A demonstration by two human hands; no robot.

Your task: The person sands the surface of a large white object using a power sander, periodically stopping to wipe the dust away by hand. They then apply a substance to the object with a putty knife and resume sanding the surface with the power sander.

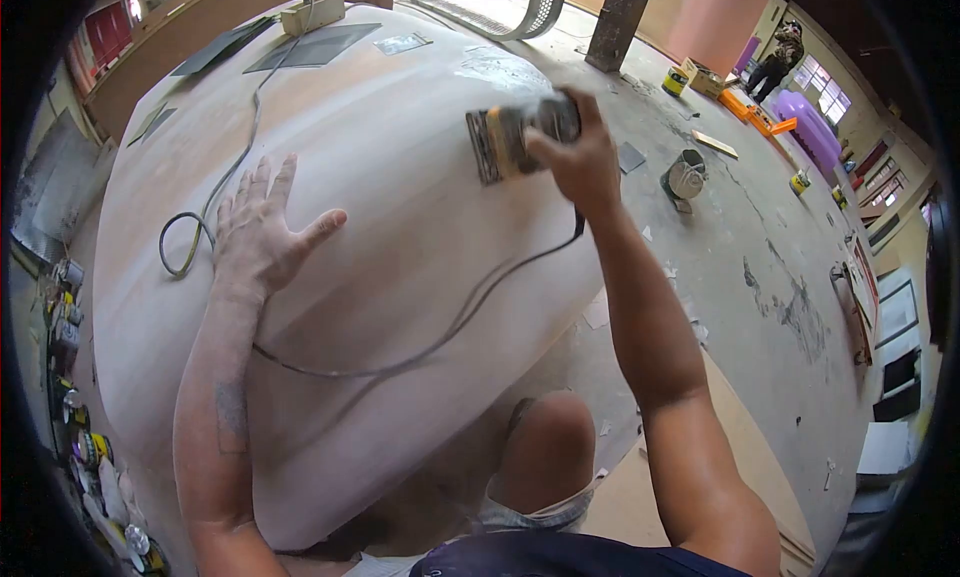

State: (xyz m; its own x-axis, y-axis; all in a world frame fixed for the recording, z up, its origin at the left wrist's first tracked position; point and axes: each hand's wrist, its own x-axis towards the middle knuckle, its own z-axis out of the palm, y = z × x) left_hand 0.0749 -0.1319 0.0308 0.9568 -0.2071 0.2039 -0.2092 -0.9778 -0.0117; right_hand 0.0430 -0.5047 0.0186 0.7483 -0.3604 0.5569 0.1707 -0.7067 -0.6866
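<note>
A large, smooth, pale curved panel (400, 267) fills the middle and left of the view. My right hand (580, 147) is wrapped round a black and yellow power sander (510, 139), near the panel's right edge; the sander looks slightly blurred. Its dark cord (450, 332) runs from beneath my right wrist, loops across the panel and passes under my left forearm. Flat on the panel lies my left hand (258, 227), dusty, with its fingers spread and nothing in it.
Dark abrasive sheets (310, 49) and a power strip (312, 15) lie on the panel's far end. Cans (686, 175) stand on the floor at right, near a pillar (622, 22). A person (778, 59) stands far back right. Containers (92, 449) line the left.
</note>
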